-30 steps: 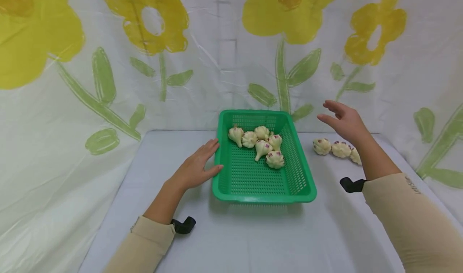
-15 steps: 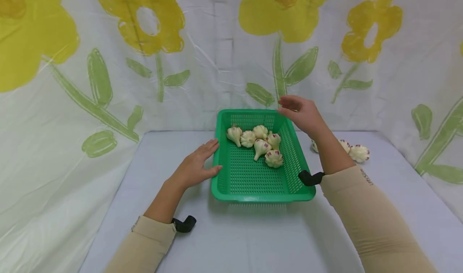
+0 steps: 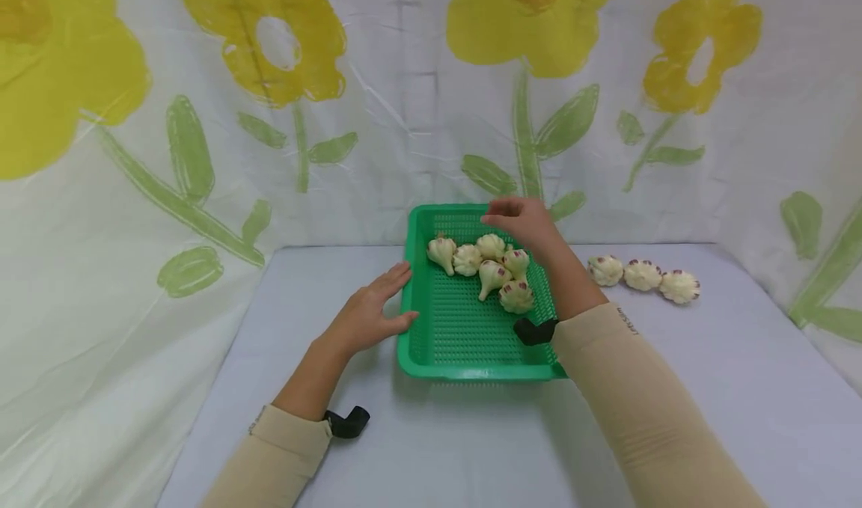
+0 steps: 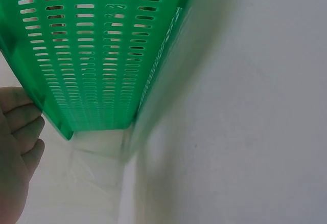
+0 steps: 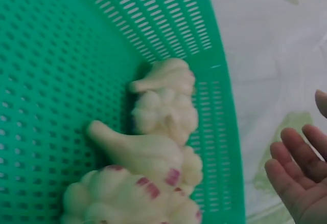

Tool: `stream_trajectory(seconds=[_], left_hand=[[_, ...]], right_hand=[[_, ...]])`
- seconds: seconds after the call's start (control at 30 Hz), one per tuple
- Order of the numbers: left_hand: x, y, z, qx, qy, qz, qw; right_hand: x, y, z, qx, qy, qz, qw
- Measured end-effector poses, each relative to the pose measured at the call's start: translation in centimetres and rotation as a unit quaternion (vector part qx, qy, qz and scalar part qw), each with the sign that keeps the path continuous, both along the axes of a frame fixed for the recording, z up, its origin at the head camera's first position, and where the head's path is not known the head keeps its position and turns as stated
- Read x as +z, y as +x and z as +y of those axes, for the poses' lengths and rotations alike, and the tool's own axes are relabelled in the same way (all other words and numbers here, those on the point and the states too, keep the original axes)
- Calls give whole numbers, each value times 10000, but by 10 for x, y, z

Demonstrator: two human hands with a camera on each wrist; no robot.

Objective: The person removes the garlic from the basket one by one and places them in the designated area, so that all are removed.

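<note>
My left hand (image 3: 369,315) rests against the left rim of a green plastic basket (image 3: 465,373), its fingers fairly straight. In the left wrist view those fingers (image 4: 25,124) lie along the outer edge of the basket's slotted wall (image 4: 87,70). Over the far right part of the basket hovers my right hand (image 3: 525,227), fingers loosely bent. The right wrist view shows that hand (image 5: 301,178) with nothing in it. Several garlic bulbs (image 3: 494,277) with purple patches lie in the far half of the basket; my right forearm covers part of its right side.
Three more garlic bulbs (image 3: 643,275) sit in a row on the white table (image 3: 673,388), right of the basket. Behind the table hangs a white curtain (image 3: 377,156) with yellow flowers.
My right hand has travelled left, from above the three table bulbs to over the basket, and sunk slightly. My left hand and the bulbs in the basket stay put.
</note>
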State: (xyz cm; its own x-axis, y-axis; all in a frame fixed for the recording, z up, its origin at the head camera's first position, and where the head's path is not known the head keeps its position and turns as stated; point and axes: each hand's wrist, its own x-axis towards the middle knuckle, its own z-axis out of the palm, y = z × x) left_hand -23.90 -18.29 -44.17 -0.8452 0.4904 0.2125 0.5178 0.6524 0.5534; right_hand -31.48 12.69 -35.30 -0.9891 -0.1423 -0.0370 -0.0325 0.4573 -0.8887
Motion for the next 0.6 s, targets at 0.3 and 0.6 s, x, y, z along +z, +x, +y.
stream_trajectory(seconds=[0.3, 0.6], left_hand=[[-3, 1, 3, -2, 132, 61, 9999], [-5, -1, 0, 3, 226, 146, 9996]], right_hand=[[-27, -5, 3, 86, 384, -835, 9957], [-38, -8, 3, 172, 823, -971, 9917]])
